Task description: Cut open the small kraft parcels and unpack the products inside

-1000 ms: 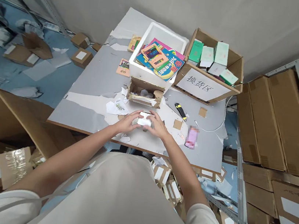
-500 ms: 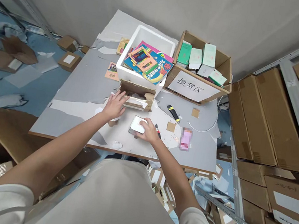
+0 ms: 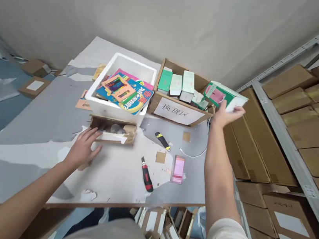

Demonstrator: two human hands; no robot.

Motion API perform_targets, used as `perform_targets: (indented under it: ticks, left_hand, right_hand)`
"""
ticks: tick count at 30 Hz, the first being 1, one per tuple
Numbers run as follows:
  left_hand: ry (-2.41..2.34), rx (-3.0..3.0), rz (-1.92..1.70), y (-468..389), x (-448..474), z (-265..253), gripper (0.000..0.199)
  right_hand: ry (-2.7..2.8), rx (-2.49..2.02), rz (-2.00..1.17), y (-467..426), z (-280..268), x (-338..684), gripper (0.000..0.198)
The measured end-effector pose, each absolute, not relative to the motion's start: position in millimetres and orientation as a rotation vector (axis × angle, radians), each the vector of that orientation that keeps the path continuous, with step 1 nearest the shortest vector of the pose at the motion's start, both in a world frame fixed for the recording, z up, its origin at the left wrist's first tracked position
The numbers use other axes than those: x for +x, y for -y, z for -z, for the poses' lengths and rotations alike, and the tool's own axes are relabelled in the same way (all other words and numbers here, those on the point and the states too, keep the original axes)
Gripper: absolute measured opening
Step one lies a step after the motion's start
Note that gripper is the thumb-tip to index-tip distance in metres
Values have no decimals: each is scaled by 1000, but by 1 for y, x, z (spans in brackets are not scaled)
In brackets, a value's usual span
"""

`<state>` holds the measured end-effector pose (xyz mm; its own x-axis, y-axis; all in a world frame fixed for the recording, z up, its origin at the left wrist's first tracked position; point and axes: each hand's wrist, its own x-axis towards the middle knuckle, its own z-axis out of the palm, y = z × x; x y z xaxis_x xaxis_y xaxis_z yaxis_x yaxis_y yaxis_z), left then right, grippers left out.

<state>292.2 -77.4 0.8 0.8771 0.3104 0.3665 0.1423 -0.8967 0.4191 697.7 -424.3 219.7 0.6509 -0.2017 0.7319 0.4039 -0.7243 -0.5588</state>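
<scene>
My right hand [image 3: 227, 115] grips a green and white box [image 3: 231, 95] with a pink panel, tilted over the right end of a cardboard box [image 3: 159, 91]. Several green and white boxes [image 3: 188, 86] stand inside that cardboard box, whose front bears a handwritten white label [image 3: 177, 111]. On the left, my left hand [image 3: 84, 147] is open, its fingertips on the left end of a small, torn-open cardboard carton [image 3: 131, 134]. Crumpled packing shows inside the carton.
A white foam box [image 3: 104, 108] of colourful books [image 3: 127, 93] stands behind the carton. On the table lie a red-black box cutter [image 3: 147, 176], a yellow-black cutter [image 3: 162, 141], a blurred pink item [image 3: 178, 169] and a white cable [image 3: 192, 156]. Shelves of cartons [image 3: 318, 130] rise at the right.
My right hand has lifted the box from the table's front and carried it to the back right, above the labelled box. My left hand stays at the carton. The view has turned right.
</scene>
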Motion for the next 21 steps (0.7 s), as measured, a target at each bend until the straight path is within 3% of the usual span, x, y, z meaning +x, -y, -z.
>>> perform_targets:
  ticks: [4, 9, 14, 18, 21]
  left_hand:
    - [-405, 2666, -613, 83, 287, 6, 50]
    - [-428, 2671, -579, 90, 279, 7, 47]
    - [-456, 2648, -553, 90, 279, 5, 49]
    - [-439, 2628, -569, 90, 281, 0, 50]
    - [-403, 2609, -607, 93, 276, -2, 52]
  right_hand:
    - [-174, -2093, 1068, 373, -184, 752, 25]
    - [-43, -2292, 764, 341, -138, 754, 28]
    - [17, -2480, 412, 342, -146, 757, 20]
    - [206, -2412, 614, 363, -159, 723, 30]
    - [403, -2249, 803, 378, -131, 648, 37]
